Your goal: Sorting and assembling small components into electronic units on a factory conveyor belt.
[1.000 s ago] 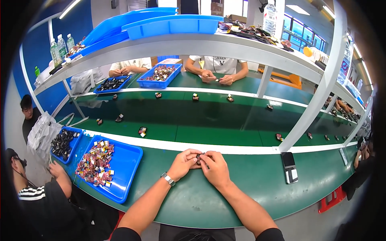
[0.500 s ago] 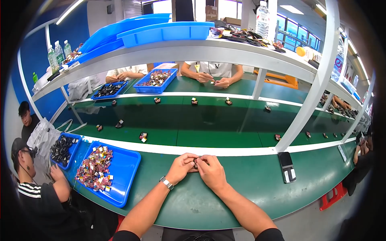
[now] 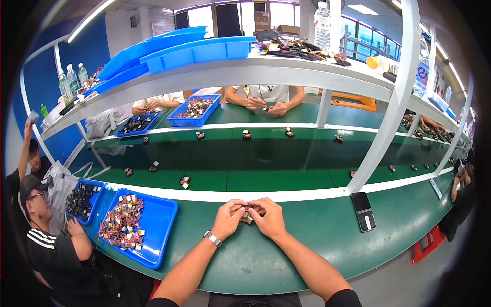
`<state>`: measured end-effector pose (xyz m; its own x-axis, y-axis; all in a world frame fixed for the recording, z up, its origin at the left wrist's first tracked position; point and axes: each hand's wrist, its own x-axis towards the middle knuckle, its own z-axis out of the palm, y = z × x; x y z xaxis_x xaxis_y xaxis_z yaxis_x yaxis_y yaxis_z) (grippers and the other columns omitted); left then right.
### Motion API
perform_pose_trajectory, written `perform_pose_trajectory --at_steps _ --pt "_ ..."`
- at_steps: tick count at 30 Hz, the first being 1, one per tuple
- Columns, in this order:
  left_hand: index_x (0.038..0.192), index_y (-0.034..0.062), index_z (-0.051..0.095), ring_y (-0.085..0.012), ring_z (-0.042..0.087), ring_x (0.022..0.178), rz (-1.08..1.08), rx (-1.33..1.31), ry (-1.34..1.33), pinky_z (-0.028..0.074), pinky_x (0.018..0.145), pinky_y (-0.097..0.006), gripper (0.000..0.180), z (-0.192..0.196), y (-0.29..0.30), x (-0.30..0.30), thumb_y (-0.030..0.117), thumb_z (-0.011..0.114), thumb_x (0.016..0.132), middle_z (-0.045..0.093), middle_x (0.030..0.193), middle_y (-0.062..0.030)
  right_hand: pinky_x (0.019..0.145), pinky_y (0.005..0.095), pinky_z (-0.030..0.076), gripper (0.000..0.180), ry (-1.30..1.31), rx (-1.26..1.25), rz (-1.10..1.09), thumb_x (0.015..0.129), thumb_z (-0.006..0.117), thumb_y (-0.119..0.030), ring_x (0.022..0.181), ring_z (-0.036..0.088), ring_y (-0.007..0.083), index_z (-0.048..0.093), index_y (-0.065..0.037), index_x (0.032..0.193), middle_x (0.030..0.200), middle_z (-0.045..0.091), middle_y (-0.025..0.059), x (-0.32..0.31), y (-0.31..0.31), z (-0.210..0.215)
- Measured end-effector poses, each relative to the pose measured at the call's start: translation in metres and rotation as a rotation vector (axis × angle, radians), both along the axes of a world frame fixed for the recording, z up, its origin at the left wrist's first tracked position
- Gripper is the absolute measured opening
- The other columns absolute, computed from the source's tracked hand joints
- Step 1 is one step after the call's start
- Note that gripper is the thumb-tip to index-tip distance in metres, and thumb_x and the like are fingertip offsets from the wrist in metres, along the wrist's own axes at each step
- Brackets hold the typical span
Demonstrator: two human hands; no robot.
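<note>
Head view, writing: printed label on clear water bottle (image 3: 322,29); dark print on white shirt (image 3: 277,94) opposite.
Electronic module (image 3: 247,217): small, black with pale-yellow part, mostly finger-covered.
Module direction: dark edge roughly left-right, pale part toward wearer; full long axis can't tell.
Grip: left hand (image 3: 228,218) and right hand (image 3: 269,219), fingertips both clamped on module.
Module place: between hands, over green desk (image 3: 317,240), near white rail (image 3: 296,195).

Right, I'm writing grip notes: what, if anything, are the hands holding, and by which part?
A small dark piece: left side in the left hand, right side in the right hand. Its full outline is hidden.
</note>
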<state>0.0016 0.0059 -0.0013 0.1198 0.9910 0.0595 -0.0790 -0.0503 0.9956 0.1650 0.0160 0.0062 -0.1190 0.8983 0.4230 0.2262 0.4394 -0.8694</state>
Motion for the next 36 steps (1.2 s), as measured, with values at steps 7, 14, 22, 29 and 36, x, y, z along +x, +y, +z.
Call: perform_pose_trajectory --at_steps 7,14,22,29,36 --pt "0.113 -0.0024 0.056 -0.014 0.064 0.094 -0.033 0.043 0.01 0.055 0.078 -0.028 0.018 -0.002 0.0 0.001 0.0 0.055 0.095 0.066 0.105 -0.0097 0.066 0.0253 0.056 0.016 0.027 0.012 -0.036 0.081 0.071 -0.001 0.074 0.068 0.0151 0.069 0.002 0.097 0.093 0.067 0.0108 0.003 -0.003 0.005" --pt "0.115 -0.0025 0.055 -0.0156 0.065 0.098 -0.031 0.045 -0.012 0.054 0.081 -0.029 0.021 0.001 -0.002 -0.003 -0.002 0.057 0.093 0.065 0.109 -0.0116 0.065 0.0264 0.056 0.016 0.048 -0.007 0.023 0.082 0.069 -0.001 0.073 0.068 0.0156 0.067 0.002 0.097 0.093 0.066 0.0106 0.0 -0.002 0.005" --pt "0.101 -0.0024 0.059 -0.0148 0.065 0.085 0.17 0.154 0.006 0.054 0.073 -0.027 0.011 -0.009 0.005 -0.002 -0.001 0.057 0.09 0.066 0.093 -0.0092 0.068 0.0326 0.054 0.031 -0.017 -0.121 -0.344 0.078 0.074 -0.008 0.074 0.069 0.0205 0.066 0.0 0.106 0.084 0.071 0.0114 0.026 0.104 0.004" --pt "0.077 0.0059 0.063 -0.029 0.057 0.057 -0.048 0.444 0.667 0.046 0.057 -0.039 0.014 0.006 -0.009 0.006 0.019 0.061 0.083 0.057 0.061 -0.0102 0.082 0.0454 0.053 0.027 -0.624 0.198 -0.506 0.078 0.072 -0.02 0.087 0.064 0.0384 0.068 -0.002 0.098 0.094 0.066 0.019 -0.011 0.16 0.011" --pt "0.1 0.0029 0.064 -0.0394 0.061 0.093 -0.059 0.593 0.758 0.048 0.085 -0.046 0.032 -0.006 -0.01 0.0 0.029 0.064 0.083 0.067 0.101 -0.0202 0.089 0.0428 0.053 0.063 -0.86 -0.309 0.158 0.075 0.073 -0.055 0.101 0.066 0.0376 0.068 0.003 0.099 0.104 0.067 0.0253 -0.194 0.121 0.058"
